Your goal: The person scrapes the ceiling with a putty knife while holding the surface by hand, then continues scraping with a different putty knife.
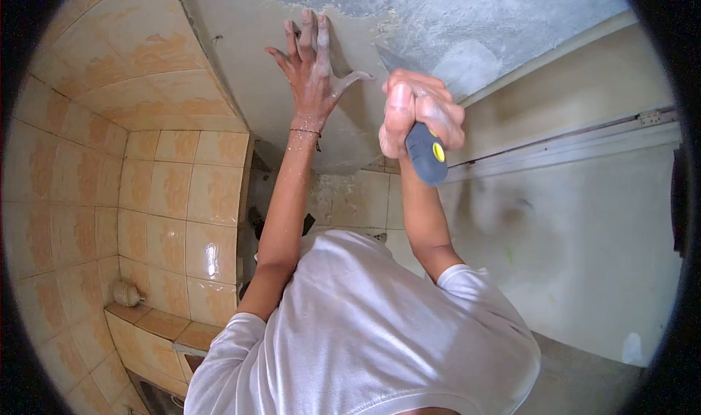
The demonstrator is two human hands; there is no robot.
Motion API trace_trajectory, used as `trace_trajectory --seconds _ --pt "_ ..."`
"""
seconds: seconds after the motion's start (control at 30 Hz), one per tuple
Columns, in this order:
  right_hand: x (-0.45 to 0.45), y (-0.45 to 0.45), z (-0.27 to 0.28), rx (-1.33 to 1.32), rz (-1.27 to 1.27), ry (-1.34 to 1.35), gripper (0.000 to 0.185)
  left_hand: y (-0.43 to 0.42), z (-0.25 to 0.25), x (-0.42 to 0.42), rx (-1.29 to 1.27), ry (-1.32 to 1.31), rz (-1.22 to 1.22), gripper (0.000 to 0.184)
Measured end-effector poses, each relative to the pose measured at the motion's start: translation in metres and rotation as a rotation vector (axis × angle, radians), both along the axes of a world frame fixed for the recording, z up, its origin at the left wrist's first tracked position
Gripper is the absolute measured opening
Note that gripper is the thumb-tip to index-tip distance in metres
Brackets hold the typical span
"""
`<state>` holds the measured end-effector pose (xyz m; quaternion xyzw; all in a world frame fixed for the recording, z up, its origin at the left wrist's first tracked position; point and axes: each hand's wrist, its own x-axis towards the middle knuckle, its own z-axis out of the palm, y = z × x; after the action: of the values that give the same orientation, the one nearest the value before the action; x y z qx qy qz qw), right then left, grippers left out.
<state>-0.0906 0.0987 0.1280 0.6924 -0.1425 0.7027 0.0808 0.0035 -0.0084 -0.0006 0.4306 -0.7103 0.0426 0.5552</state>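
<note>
My right hand (422, 112) is wrapped round a putty knife (426, 155), its grey handle with a yellow-rimmed hole pointing back towards me. The thin metal blade shows just beyond my knuckles, at or very near the wall (350, 123); I cannot tell whether it touches. My left hand (310, 75) lies with spread fingers against the same wall, to the left of the knife. White dust covers its fingers and wrist. Above both hands is a rough grey patch (438, 20) where the wall's pale coat is gone, with ragged edges near my fingertips.
Orange-and-cream tiles (157, 188) cover the walls on the left, with a tiled ledge (146, 324) holding a small round pale object (127, 294). To the right runs a pale frame or trim (555, 148). Dark items stand low behind my left forearm, unclear in kind.
</note>
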Motion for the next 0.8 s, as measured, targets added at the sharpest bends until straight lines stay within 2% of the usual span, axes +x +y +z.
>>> trace_trajectory --seconds 0.03,0.1,0.17,0.23,0.3,0.37,0.5,0.57,0.63,0.67,0.7,0.8 --pt "-0.003 -0.012 -0.006 0.003 0.004 -0.003 0.038 0.002 -0.002 0.0 0.002 -0.005 -0.002 0.131" --pt "-0.008 -0.038 -0.014 -0.07 -0.138 0.208 0.038 0.002 -0.005 0.0 0.003 -0.008 0.001 0.13" --pt "-0.006 -0.032 -0.01 -0.048 -0.113 0.209 0.039 -0.003 -0.006 -0.001 -0.016 -0.005 0.01 0.129" --pt "0.0 -0.012 0.001 -0.063 0.036 0.087 0.04 -0.005 -0.007 -0.002 0.003 -0.029 0.049 0.128" --pt "-0.003 -0.02 -0.011 -0.053 0.001 0.064 0.039 -0.005 -0.005 -0.001 -0.004 -0.013 0.033 0.127" --pt "-0.013 -0.04 -0.025 -0.006 -0.137 0.203 0.038 0.002 -0.006 -0.001 -0.007 -0.006 0.003 0.127" --pt "0.001 -0.013 -0.009 -0.058 -0.016 0.05 0.039 -0.001 -0.006 -0.001 0.01 -0.044 0.047 0.123" --pt "-0.006 -0.013 -0.019 0.039 -0.009 0.109 0.039 -0.002 -0.006 0.001 0.01 -0.042 0.049 0.122" --pt "-0.011 -0.038 -0.033 0.021 -0.166 0.254 0.038 -0.002 -0.007 0.001 -0.007 -0.032 0.041 0.124" --pt "-0.016 -0.038 -0.037 0.078 -0.118 0.344 0.036 -0.001 -0.009 -0.001 -0.004 -0.036 0.036 0.124" --pt "-0.013 -0.035 -0.035 0.072 -0.114 0.341 0.036 -0.006 -0.011 0.0 -0.003 -0.06 0.068 0.126" --pt "-0.003 -0.014 -0.038 0.033 -0.044 -0.037 0.032 -0.003 -0.002 0.0 0.0 -0.047 0.061 0.131"
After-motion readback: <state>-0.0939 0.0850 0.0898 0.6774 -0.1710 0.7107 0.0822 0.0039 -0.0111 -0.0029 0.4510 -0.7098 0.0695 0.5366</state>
